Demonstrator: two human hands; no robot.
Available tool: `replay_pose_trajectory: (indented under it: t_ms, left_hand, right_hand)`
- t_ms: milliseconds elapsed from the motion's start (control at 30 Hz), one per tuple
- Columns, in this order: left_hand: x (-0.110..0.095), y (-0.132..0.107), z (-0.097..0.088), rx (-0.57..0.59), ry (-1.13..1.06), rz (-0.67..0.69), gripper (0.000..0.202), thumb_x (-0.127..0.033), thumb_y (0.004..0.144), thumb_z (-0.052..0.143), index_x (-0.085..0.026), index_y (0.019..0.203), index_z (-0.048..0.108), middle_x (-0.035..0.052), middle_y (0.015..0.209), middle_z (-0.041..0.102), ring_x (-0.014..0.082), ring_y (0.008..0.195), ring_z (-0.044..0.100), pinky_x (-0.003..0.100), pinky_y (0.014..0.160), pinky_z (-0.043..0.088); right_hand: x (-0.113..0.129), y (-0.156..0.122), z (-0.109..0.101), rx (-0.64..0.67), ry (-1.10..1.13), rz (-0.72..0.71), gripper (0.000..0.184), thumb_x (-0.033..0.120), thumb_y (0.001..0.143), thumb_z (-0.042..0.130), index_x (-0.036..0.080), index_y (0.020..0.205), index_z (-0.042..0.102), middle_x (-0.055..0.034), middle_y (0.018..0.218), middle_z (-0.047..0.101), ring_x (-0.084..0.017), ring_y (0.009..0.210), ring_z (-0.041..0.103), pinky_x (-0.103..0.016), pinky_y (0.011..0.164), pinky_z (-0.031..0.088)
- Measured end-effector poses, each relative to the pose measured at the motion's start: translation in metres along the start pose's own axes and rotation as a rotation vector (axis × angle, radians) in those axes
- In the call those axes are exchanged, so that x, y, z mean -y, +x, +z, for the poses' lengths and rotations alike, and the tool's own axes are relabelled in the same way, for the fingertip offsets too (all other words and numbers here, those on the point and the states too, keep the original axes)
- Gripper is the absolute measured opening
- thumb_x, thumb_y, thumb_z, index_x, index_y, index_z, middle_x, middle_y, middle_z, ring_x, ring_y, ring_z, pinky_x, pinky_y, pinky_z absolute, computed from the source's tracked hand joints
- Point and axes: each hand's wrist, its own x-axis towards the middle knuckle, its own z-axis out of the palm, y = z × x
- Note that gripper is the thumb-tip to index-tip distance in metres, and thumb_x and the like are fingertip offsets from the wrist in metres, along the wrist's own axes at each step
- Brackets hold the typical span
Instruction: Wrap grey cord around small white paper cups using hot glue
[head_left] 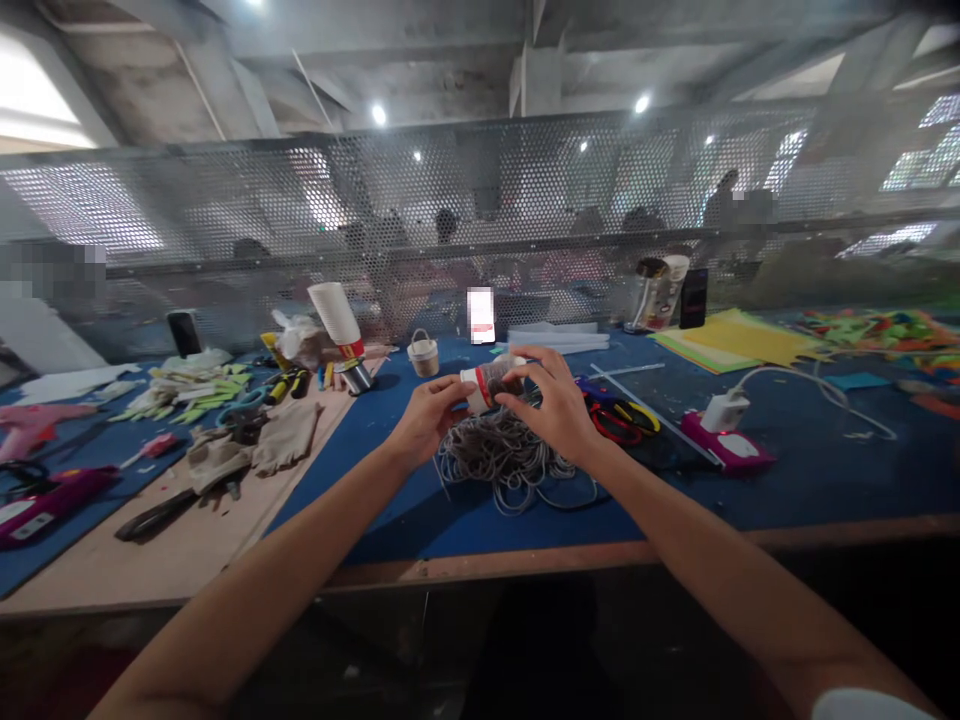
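Note:
A white paper cup (pixel 480 386) with a red band lies sideways between my hands, above the table. Grey cord seems to cover its right part, though fingers hide much of it. My left hand (pixel 433 415) pinches the cup's left end. Curled over the right part, my right hand (pixel 556 402) has thumb and fingertips on the cup. Below both hands lies a loose tangled heap of grey cord (pixel 499 455). Just right of it are scissors (pixel 626 420) with red and yellow handles. A small pale basket (pixel 423 355) with a handle stands behind my left hand.
A stack of paper cups (pixel 334 312) leans at back left. A lit phone (pixel 481 318) stands by the perforated metal screen (pixel 495 190). Right are a purple power strip (pixel 727 445) and coloured sheets (pixel 739 338); left, work gloves (pixel 285 438) and a pink glue gun (pixel 34 428).

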Motion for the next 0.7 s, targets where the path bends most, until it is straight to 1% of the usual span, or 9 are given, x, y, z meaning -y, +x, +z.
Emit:
replay_pose_trajectory:
  t_ms: [100, 167, 267, 400, 567, 633, 700]
  left_hand:
    - [0.003, 0.005, 0.005, 0.022, 0.014, 0.002, 0.026, -0.03, 0.067, 0.085, -0.013, 0.081, 0.073, 0.0052, 0.083, 0.072, 0.0138, 0.073, 0.066, 0.026, 0.072, 0.053]
    - [0.007, 0.006, 0.007, 0.019, 0.013, 0.005, 0.026, -0.031, 0.067, 0.085, -0.013, 0.083, 0.074, 0.0054, 0.084, 0.073, 0.0138, 0.073, 0.066, 0.026, 0.071, 0.052]
    - [0.012, 0.007, 0.007, 0.003, -0.02, 0.008, 0.025, -0.03, 0.068, 0.084, -0.013, 0.084, 0.073, 0.0048, 0.084, 0.073, 0.0128, 0.072, 0.065, 0.024, 0.069, 0.051]
    - [0.015, 0.009, 0.002, -0.018, -0.084, -0.006, 0.025, -0.031, 0.069, 0.084, -0.013, 0.083, 0.073, 0.0035, 0.079, 0.071, 0.0123, 0.071, 0.064, 0.023, 0.067, 0.051]
    - [0.014, 0.007, -0.002, -0.035, -0.114, -0.01, 0.022, -0.029, 0.071, 0.082, -0.014, 0.085, 0.073, 0.005, 0.085, 0.073, 0.0136, 0.076, 0.065, 0.023, 0.068, 0.051]
    - [0.013, 0.005, -0.002, -0.03, -0.116, -0.007, 0.022, -0.028, 0.072, 0.082, -0.013, 0.085, 0.073, 0.0054, 0.085, 0.072, 0.0135, 0.076, 0.064, 0.024, 0.068, 0.051]
    - [0.012, 0.004, -0.002, -0.021, -0.115, 0.0, 0.023, -0.029, 0.072, 0.081, -0.013, 0.086, 0.073, 0.0053, 0.084, 0.072, 0.0134, 0.076, 0.064, 0.023, 0.069, 0.051]
  right_hand:
    - [-0.001, -0.001, -0.001, -0.017, -0.042, 0.006, 0.01, 0.023, 0.089, 0.067, 0.027, 0.097, 0.063, -0.0073, 0.134, 0.057, -0.029, 0.125, 0.054, -0.052, 0.103, 0.046]
    - [-0.002, -0.001, -0.002, -0.02, -0.054, 0.005, 0.008, 0.02, 0.089, 0.066, 0.026, 0.093, 0.062, -0.0066, 0.132, 0.058, -0.029, 0.124, 0.054, -0.052, 0.102, 0.046]
    - [-0.001, 0.0, -0.003, 0.01, -0.073, -0.021, 0.005, 0.021, 0.09, 0.064, 0.026, 0.091, 0.062, -0.0062, 0.132, 0.059, -0.028, 0.124, 0.054, -0.05, 0.102, 0.046]
    - [0.003, -0.001, -0.005, 0.081, -0.098, -0.062, 0.004, 0.023, 0.092, 0.062, 0.027, 0.093, 0.064, -0.0048, 0.135, 0.058, -0.028, 0.126, 0.052, -0.049, 0.102, 0.045]
    - [0.007, -0.002, -0.006, 0.15, -0.121, -0.11, 0.005, 0.024, 0.093, 0.061, 0.026, 0.093, 0.066, -0.0047, 0.136, 0.057, -0.028, 0.127, 0.05, -0.048, 0.103, 0.043]
    - [0.008, -0.002, -0.006, 0.139, -0.103, -0.104, 0.007, 0.024, 0.094, 0.059, 0.026, 0.094, 0.066, -0.005, 0.133, 0.059, -0.028, 0.124, 0.053, -0.047, 0.102, 0.044]
    - [0.006, 0.0, -0.007, 0.086, -0.071, -0.077, 0.01, 0.025, 0.095, 0.056, 0.026, 0.099, 0.065, -0.0063, 0.126, 0.062, -0.026, 0.119, 0.056, -0.045, 0.1, 0.045]
